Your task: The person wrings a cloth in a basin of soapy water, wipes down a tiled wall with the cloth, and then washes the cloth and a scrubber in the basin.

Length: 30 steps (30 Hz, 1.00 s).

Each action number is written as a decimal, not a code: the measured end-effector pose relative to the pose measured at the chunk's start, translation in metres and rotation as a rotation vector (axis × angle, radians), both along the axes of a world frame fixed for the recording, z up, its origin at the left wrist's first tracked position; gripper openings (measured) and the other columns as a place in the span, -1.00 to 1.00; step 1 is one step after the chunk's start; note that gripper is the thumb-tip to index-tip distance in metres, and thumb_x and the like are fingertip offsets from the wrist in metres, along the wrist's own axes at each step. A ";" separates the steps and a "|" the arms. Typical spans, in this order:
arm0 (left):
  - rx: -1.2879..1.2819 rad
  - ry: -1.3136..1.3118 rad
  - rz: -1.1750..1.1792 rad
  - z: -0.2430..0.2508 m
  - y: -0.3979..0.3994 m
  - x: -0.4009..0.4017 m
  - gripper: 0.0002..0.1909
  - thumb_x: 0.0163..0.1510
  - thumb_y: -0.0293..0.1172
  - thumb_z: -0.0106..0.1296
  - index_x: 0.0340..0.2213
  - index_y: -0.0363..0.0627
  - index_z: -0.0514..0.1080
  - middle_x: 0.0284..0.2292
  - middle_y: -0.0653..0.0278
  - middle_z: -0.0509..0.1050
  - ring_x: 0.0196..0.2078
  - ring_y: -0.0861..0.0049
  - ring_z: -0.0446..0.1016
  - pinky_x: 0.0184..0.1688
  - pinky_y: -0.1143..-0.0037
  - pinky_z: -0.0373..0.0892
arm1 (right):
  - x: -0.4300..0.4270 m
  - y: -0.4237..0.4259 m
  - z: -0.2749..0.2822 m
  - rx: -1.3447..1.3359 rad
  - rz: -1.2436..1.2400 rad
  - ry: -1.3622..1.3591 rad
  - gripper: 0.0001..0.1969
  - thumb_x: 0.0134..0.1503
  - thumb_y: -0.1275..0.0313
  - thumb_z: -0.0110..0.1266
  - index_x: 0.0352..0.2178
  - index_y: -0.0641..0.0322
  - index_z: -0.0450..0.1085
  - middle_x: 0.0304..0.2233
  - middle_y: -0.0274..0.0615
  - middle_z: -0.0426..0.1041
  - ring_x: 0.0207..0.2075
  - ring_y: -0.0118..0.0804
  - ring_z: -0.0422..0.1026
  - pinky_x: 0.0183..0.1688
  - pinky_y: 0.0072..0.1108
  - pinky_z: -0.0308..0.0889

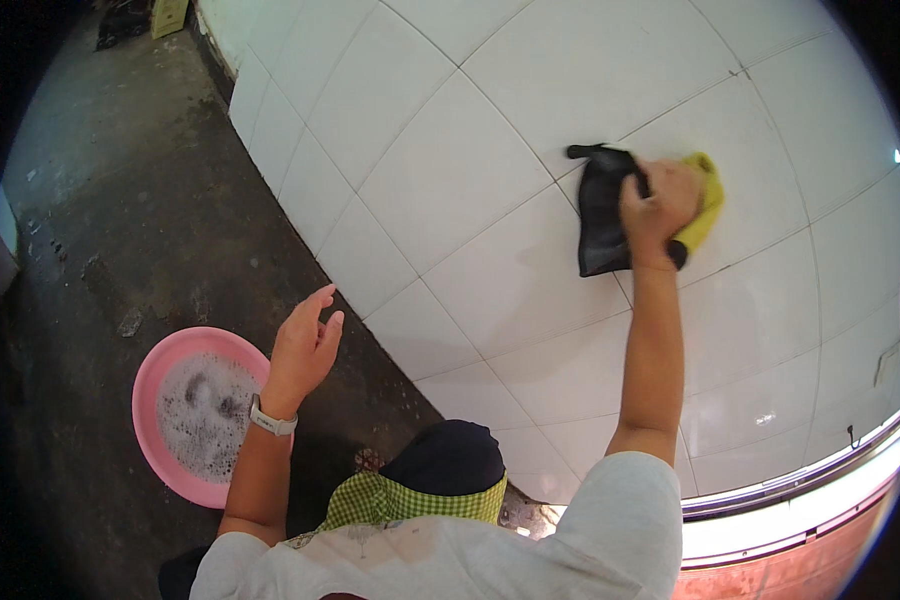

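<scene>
My right hand [664, 199] grips a black and yellow cloth [607, 217] and presses it against a wall of white tiles [487, 210]. The black part spreads to the left of my fingers, and the yellow part [709, 199] bunches on the other side. Motion blurs this hand a little. With fingers apart and nothing in it, my left hand [305, 349] hangs over the dark floor near the foot of the wall. Beside that wrist stands a pink basin [150, 420] of foamy water [202, 412], its right rim partly hidden by my forearm.
Dark, wet-looking concrete floor [120, 225] runs along the wall's lower edge. A bright opening with a metal frame [787, 491] lies at the lower right. A small hook [853, 437] sticks out near that frame. Several items, one of them a yellowish box [169, 16], stand far back at upper left.
</scene>
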<state>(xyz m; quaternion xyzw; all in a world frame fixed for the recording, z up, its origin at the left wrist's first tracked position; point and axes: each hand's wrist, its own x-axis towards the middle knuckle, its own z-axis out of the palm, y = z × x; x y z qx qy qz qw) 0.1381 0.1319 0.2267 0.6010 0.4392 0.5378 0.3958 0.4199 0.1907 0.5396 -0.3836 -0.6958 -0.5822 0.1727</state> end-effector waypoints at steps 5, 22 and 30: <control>0.049 0.024 0.030 -0.017 0.003 -0.002 -0.65 -0.02 -0.44 -0.02 -0.15 -0.22 0.28 -0.33 0.08 0.42 -0.64 0.50 0.30 -0.53 0.57 0.28 | -0.015 -0.012 0.019 0.071 -0.182 0.095 -0.84 -0.35 0.52 0.14 -0.60 0.13 0.39 -0.54 -0.30 0.39 -0.43 -0.20 0.34 -0.35 -0.46 0.22; 0.030 0.074 0.038 -0.022 0.006 -0.010 -0.63 -0.03 -0.46 -0.02 -0.14 -0.23 0.27 -0.34 0.08 0.42 -0.64 0.49 0.31 -0.53 0.55 0.28 | 0.041 -0.011 0.132 0.545 -0.109 -0.090 -0.83 -0.22 0.39 0.12 -0.49 0.12 0.46 -0.46 -0.24 0.46 -0.41 -0.20 0.40 -0.28 -0.46 0.29; -0.009 0.039 0.062 -0.043 0.019 -0.012 -0.65 -0.04 -0.46 -0.02 -0.16 -0.23 0.28 -0.33 0.07 0.42 -0.61 0.44 0.33 -0.51 0.53 0.29 | 0.001 0.087 0.147 0.537 -0.113 -0.256 -0.75 -0.20 0.23 0.02 -0.51 0.12 0.47 -0.54 -0.15 0.46 -0.47 -0.12 0.42 -0.31 -0.36 0.28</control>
